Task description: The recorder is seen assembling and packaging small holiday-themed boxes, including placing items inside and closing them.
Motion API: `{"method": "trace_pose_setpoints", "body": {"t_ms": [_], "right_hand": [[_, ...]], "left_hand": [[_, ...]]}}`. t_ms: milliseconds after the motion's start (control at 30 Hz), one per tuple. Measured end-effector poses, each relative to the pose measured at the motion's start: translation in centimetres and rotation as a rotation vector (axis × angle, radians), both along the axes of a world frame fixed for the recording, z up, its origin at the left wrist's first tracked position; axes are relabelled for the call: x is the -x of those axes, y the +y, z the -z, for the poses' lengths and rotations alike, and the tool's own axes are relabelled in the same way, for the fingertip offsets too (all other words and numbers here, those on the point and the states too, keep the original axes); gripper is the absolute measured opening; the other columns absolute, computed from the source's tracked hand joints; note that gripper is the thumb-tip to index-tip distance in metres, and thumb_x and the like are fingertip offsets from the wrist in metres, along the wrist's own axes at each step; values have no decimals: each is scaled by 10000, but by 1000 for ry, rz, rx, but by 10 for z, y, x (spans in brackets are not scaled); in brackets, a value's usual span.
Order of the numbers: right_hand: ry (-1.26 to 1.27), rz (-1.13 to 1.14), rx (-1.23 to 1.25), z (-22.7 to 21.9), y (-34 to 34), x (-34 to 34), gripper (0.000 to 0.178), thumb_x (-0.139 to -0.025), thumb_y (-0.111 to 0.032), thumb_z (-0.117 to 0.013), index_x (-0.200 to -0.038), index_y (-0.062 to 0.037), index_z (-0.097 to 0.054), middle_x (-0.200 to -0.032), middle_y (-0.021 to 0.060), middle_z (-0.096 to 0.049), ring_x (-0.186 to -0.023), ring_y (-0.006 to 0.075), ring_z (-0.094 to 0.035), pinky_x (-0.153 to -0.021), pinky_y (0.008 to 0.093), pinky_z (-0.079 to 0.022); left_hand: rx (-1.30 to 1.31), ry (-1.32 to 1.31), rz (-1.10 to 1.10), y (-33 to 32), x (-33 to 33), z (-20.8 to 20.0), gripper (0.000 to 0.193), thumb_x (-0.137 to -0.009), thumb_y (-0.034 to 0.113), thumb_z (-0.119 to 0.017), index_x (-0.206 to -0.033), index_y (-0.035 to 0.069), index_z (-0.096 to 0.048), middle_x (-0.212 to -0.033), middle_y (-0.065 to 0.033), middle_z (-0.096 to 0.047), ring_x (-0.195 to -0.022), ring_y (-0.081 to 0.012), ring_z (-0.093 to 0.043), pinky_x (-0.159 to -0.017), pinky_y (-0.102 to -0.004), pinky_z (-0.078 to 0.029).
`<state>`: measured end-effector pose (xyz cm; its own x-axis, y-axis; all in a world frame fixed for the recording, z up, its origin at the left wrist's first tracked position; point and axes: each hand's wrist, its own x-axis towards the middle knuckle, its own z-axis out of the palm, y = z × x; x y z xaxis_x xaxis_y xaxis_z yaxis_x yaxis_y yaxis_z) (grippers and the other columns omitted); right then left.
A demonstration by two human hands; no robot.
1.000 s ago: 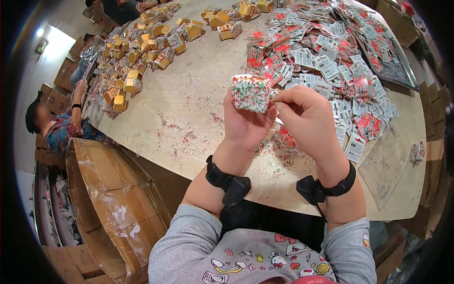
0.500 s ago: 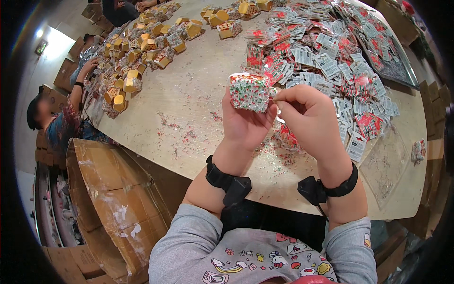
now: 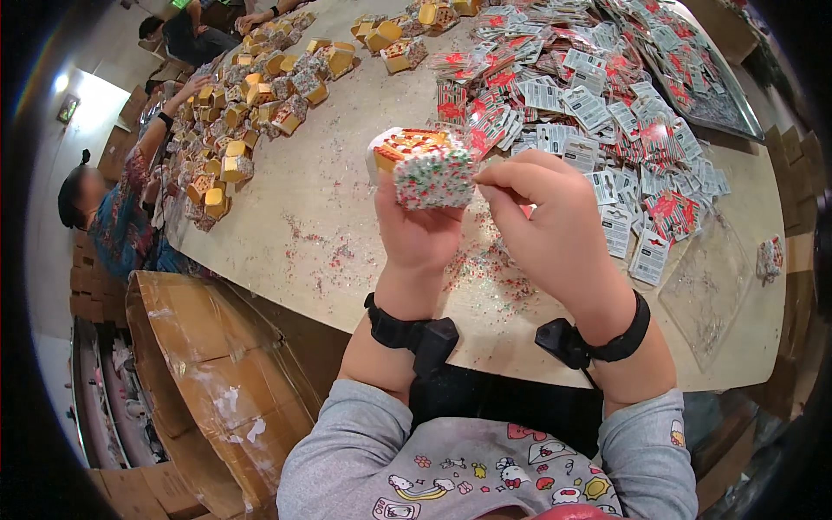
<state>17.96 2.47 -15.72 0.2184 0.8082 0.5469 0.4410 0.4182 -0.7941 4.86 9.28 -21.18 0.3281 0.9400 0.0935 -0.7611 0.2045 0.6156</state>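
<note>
My left hand [image 3: 420,238] holds up a small house-shaped ornament [image 3: 435,180] from below, fingers wrapped round it. Red, green and white sprinkles cover its roof, and an orange-brown wall with white and red trim shows on top. Close at the roof's right edge, my right hand [image 3: 555,230] has thumb and forefinger pinched together. Whatever lies between those fingertips is too small to make out. Beyond my right hand spreads a large heap of red, white and grey printed cards [image 3: 585,108].
Several similar yellow-based house ornaments [image 3: 237,165] are piled along the table's left side. Loose sprinkles [image 3: 325,251] dot the pale table [image 3: 364,156]. A clear plastic sheet [image 3: 706,299] lies at right. A cardboard box [image 3: 208,347] stands at lower left; a co-worker [image 3: 121,208] reaches in beyond it.
Both hands have shifted a little left with the house ornament. It has turned, so more of its orange-brown wall shows. The co-worker's arm has moved farther over the pile.
</note>
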Motion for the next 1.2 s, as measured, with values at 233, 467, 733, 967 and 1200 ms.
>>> {"method": "trace_pose_setpoints", "body": {"t_ms": [233, 467, 733, 967, 1200], "right_hand": [[55, -155, 69, 0, 2, -7, 153, -723, -35, -637, -869, 1, -662, -734, 114, -609, -661, 213, -582, -596, 297, -461], [218, -132, 249, -2, 2, -10, 129, -691, -55, -692, -793, 5, -639, -733, 62, -578, -604, 115, -513, -546, 253, -424], [106, -163, 368, -1, 5, -11, 178, -719, -79, -689, -851, 18, -621, -741, 69, -571, -617, 99, -519, -547, 247, -425], [568, -451, 403, 0, 7, -20, 130, -815, -109, -621, -849, 16, -618, -687, 2, -583, -581, 75, -517, -533, 221, -421], [966, -479, 193, -2, 7, -46, 156, -883, -127, -538, -934, 3, -607, -800, 47, -617, -622, 67, -550, -597, 217, -483]], "left_hand": [[208, -220, 212, 5, 0, 9, 592, -833, 573, -414, -1242, 148, -470, -1180, -75, -553, -1076, -260, -532, -925, -438, -433], [137, -205, 291, 3, 0, 5, 583, -838, 573, -409, -1230, 147, -475, -1158, -71, -561, -1019, -251, -560, -843, -410, -481], [-6, 22, 41, 3, 6, -7, 662, -840, 617, -404, -1286, 128, -411, -1223, -122, -518, -1074, -303, -537, -850, -423, -484], [-293, 97, 349, -2, -5, -9, 925, -756, 714, -450, -1365, 47, -248, -1261, -144, -467, -1130, -270, -494, -931, -386, -424], [-621, 952, 864, -18, -7, -21, 678, -717, 48, -689, -1314, 31, -367, -1154, -106, -525, -1060, -162, -508, -880, -292, -428]]}}
